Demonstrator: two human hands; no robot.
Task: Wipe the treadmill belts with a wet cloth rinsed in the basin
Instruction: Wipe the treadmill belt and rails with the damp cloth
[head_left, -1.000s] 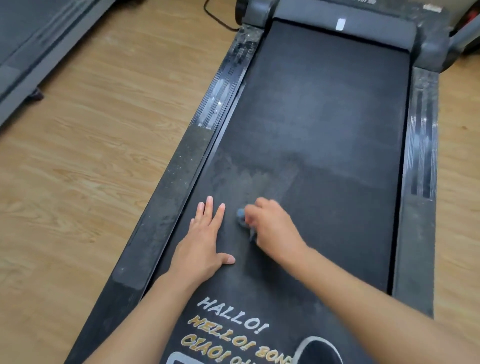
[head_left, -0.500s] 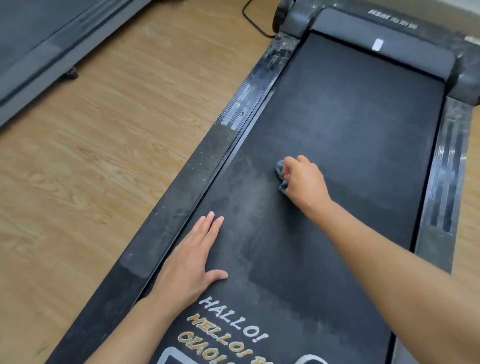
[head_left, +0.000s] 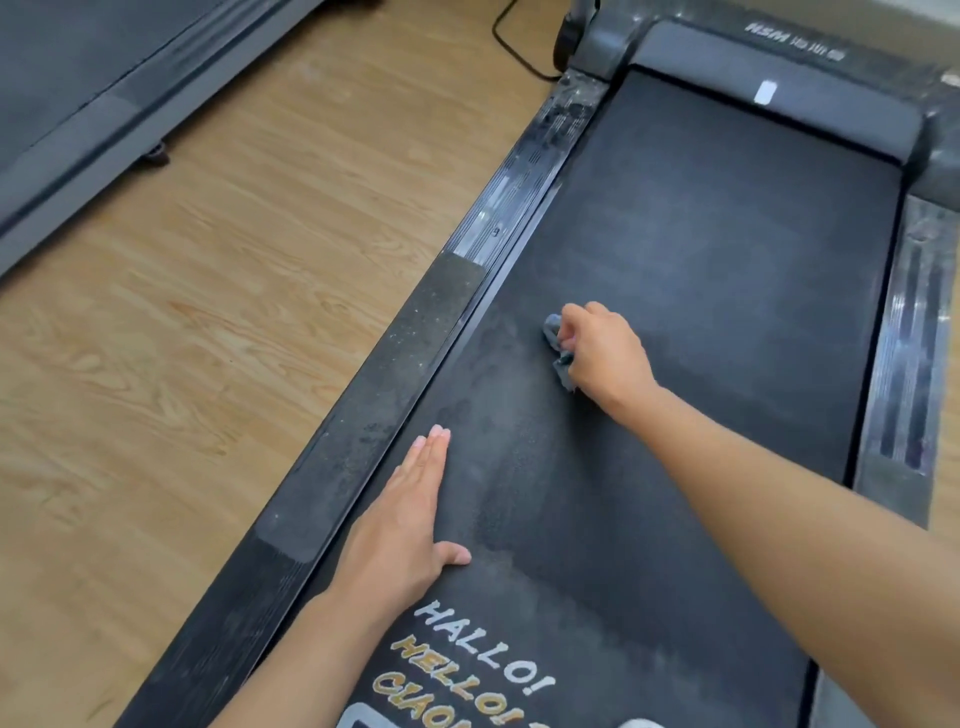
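A black treadmill belt (head_left: 727, 291) runs away from me, with a dull damp patch along its left side and printed greetings near me. My right hand (head_left: 605, 353) grips a bunched grey-blue cloth (head_left: 557, 345) and presses it onto the belt near the middle left. My left hand (head_left: 410, 525) lies flat on the belt close to the left side rail (head_left: 395, 395), fingers straight and together. The basin is out of view.
Dusty side rails flank the belt, the right rail (head_left: 904, 374) with grip strips. The motor cover (head_left: 769, 88) closes the far end. Wooden floor (head_left: 208, 312) lies to the left, with a second treadmill (head_left: 78, 104) at the far left and a black cable (head_left: 514, 41).
My right hand has pushed the cloth forward along the belt, away from my left hand. The left hand has stayed flat on the belt, its fingers closing together.
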